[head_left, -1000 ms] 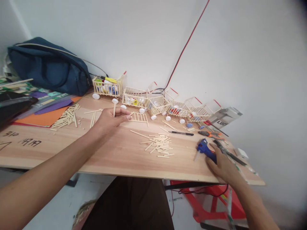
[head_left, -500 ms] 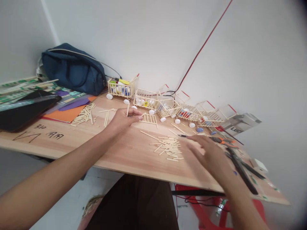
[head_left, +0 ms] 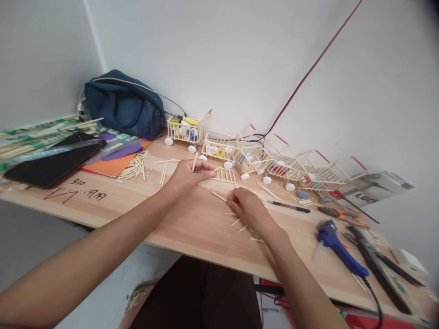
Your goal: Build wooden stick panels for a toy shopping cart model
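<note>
At the left edge of the frame we see a flat black rectangular device (head_left: 51, 162) lying on the pale wooden bench (head_left: 164, 228), with a dark blue fabric bag (head_left: 125, 105) behind it in the upper left. To their right, an orange paper sheet (head_left: 109, 165) lies next to a heap of short pale wooden sticks (head_left: 135, 167). Left of centre, our left hand (head_left: 188, 176) is nearly closed, holding a short upright wooden stick (head_left: 195, 162), its fingertips at the near-left end of a flat ladder-shaped wooden frame (head_left: 225, 175) in the middle of the frame. Behind runs a row of small stick-built carts (head_left: 252, 158) on round wheels. Just right of centre, our right hand (head_left: 250, 208) is curled narrow over loose cut sticks (head_left: 235, 222), near the ladder-shaped frame; we cannot tell whether it grips one. Farther right lie a slim black pen (head_left: 290, 206), orange-and-black pliers (head_left: 343, 216) and, at lower right, a blue plastic glue gun (head_left: 341, 251).
</note>
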A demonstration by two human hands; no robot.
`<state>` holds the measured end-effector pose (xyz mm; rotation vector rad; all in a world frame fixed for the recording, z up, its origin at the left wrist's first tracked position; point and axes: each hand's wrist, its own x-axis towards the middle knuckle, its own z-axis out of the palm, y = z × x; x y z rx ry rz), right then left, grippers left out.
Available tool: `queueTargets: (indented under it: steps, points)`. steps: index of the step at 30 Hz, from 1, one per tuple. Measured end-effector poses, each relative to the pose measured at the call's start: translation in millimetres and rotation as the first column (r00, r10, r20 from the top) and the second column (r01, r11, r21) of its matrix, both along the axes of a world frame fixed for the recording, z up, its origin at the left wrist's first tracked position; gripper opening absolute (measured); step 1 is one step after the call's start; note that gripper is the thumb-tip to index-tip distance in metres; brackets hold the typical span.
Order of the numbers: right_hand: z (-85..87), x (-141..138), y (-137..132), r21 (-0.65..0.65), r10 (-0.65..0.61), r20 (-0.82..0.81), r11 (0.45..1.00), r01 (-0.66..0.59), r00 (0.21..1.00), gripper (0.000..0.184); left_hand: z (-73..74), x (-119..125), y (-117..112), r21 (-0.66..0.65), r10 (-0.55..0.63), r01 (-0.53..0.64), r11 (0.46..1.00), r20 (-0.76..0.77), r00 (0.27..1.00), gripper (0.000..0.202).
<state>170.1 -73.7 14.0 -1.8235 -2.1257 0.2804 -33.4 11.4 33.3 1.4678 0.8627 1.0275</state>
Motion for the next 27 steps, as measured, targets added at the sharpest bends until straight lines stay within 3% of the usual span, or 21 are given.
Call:
queueTargets:
  steps: [4, 8, 11, 14, 17, 23, 27]
  points:
    - [-3.0, 7, -2, -0.051, -0.117, -0.302, 0.993, 0.106, 0.946, 0.014, 0.2, 0, 0, 0.003, -0.011, 0.011, 1.0, -0.012, 1.0, 0.027]
    - [-0.9, 18, -4, -0.222, -0.221, -0.72, 0.972, 0.083, 0.658, 0.037, 2.3, 1, -2, -0.046, -0.021, 0.019, 0.999, -0.04, 0.999, 0.029]
    - [3.7, 22, -6, -0.313, -0.274, -0.827, 0.95, 0.003, 0.491, 0.044, 2.9, 2, -2, -0.093, -0.049, 0.047, 0.995, -0.029, 0.998, 0.031]
    - [7.8, 22, -8, -0.316, -0.273, -0.874, 0.948, -0.042, 0.402, 0.039, 1.5, 3, -2, -0.124, -0.058, 0.057, 0.991, -0.003, 0.998, 0.032]
    - [10.4, 20, -9, -0.291, -0.248, -0.881, 0.955, -0.048, 0.404, 0.036, -1.2, 4, -3, -0.172, -0.078, 0.08, 0.982, 0.019, 0.997, 0.036]
    - [14.7, 6, -13, -0.172, -0.178, -0.805, 0.983, 0.064, 0.566, 0.033, -5.5, 5, -5, -0.232, -0.106, 0.116, 0.966, 0.054, 0.993, 0.038]
    - [16.7, -9, -16, -0.112, -0.171, -0.764, 0.985, 0.133, 0.623, 0.028, -5.8, 5, -6, -0.233, -0.134, 0.142, 0.962, 0.05, 0.99, 0.036]
